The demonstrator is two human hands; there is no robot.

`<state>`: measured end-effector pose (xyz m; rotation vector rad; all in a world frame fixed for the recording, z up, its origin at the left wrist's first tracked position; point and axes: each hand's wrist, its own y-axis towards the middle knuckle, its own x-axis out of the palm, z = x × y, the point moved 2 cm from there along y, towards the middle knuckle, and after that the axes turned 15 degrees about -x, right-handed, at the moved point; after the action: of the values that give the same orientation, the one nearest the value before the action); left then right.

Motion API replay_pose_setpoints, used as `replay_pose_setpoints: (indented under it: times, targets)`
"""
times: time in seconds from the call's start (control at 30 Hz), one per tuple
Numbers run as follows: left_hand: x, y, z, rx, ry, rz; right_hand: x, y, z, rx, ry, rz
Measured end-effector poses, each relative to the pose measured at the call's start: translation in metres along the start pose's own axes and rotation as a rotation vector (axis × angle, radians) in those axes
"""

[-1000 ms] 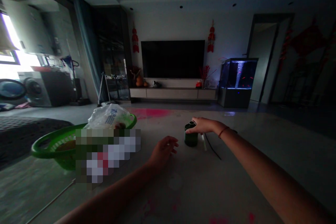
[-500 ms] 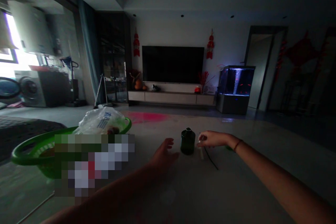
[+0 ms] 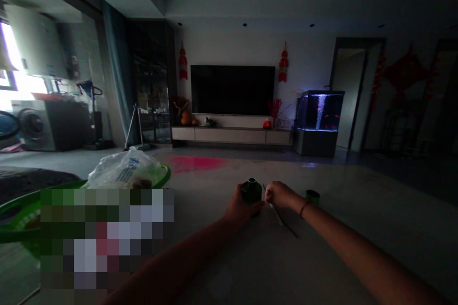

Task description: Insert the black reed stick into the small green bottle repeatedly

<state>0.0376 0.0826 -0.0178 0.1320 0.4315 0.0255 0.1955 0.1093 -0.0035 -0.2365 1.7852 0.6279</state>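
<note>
On a pale tabletop (image 3: 322, 257) in a dim room stands a small dark green jar (image 3: 251, 191). My left hand (image 3: 240, 208) is wrapped round its lower part. My right hand (image 3: 279, 194) is just right of the jar, fingers pinched on a thin dark stick (image 3: 282, 217) that trails back along the table. A small green cap (image 3: 312, 196) lies a little further right, beyond my right wrist, which wears a red band.
A green plastic basket (image 3: 157, 178) holding a crumpled plastic bag (image 3: 123, 171) sits at the table's left, next to a blurred-out patch. Beyond the table are a wall television (image 3: 232, 89), a low cabinet, a lit fish tank (image 3: 318, 112) and a washing machine (image 3: 34, 124).
My left hand has moved forward from the bare table and closed round the jar. My right hand came off the jar's top and now pinches the stick beside it.
</note>
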Motion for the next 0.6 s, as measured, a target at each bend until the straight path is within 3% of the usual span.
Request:
replay_pose_setpoints:
  times: [0.13,0.27,0.4,0.5,0.6]
  targets:
    - [-0.002,0.001,-0.001,-0.009,-0.072,-0.031,0.001,0.011,-0.003,0.016,0.011,0.005]
    - [-0.002,-0.003,0.003,-0.002,-0.16,-0.079,-0.023,0.023,-0.002,0.016,0.017,0.081]
    - [-0.003,-0.004,0.005,-0.028,-0.218,-0.115,-0.068,0.038,-0.003,-0.013,0.11,0.45]
    - [-0.002,-0.002,0.002,-0.038,-0.223,-0.135,-0.093,0.04,-0.008,-0.105,0.326,0.7]
    - [-0.002,0.0,0.0,-0.03,-0.22,-0.151,-0.105,0.033,-0.016,-0.19,0.474,0.818]
